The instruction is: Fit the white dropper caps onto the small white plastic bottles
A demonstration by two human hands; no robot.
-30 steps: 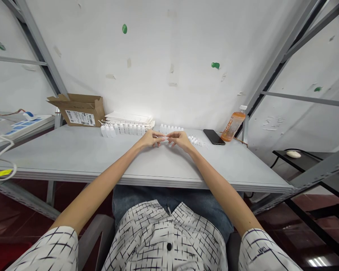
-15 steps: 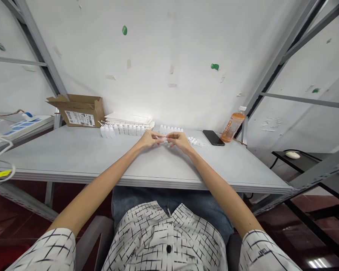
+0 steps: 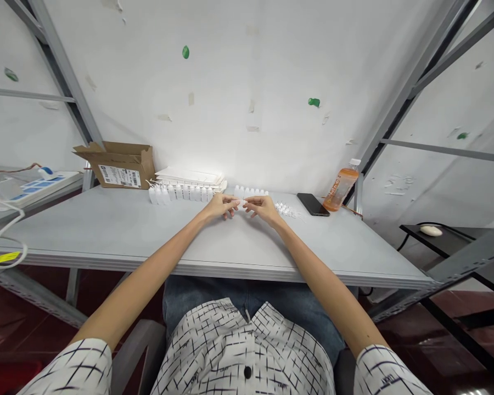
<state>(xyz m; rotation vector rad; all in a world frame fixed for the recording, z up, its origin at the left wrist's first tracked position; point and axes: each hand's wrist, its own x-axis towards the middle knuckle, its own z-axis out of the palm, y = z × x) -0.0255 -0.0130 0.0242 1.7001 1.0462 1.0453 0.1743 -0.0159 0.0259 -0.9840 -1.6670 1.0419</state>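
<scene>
Over the middle of the grey table (image 3: 247, 252), my left hand (image 3: 221, 206) and my right hand (image 3: 260, 207) nearly meet at the fingertips. Each is closed in a pinch, and a small whitish piece shows between them, too small to make out. Behind and left of my left hand stands a row of small white bottles (image 3: 181, 192), some with thin tips on top. More white bottles (image 3: 250, 191) stand just behind the gap between my hands. A pile of small white tips (image 3: 285, 209) lies right of my right hand.
A stack of white sheets (image 3: 189, 175) lies behind the left bottles, beside an open cardboard box (image 3: 121, 164). At the right are a black phone (image 3: 313, 204) and an orange drink bottle (image 3: 341, 186). Metal shelf posts frame both table sides.
The whole view has shifted slightly, with everything a little lower in the picture. My hands remain close together, their fingertips slightly changed in pose.
</scene>
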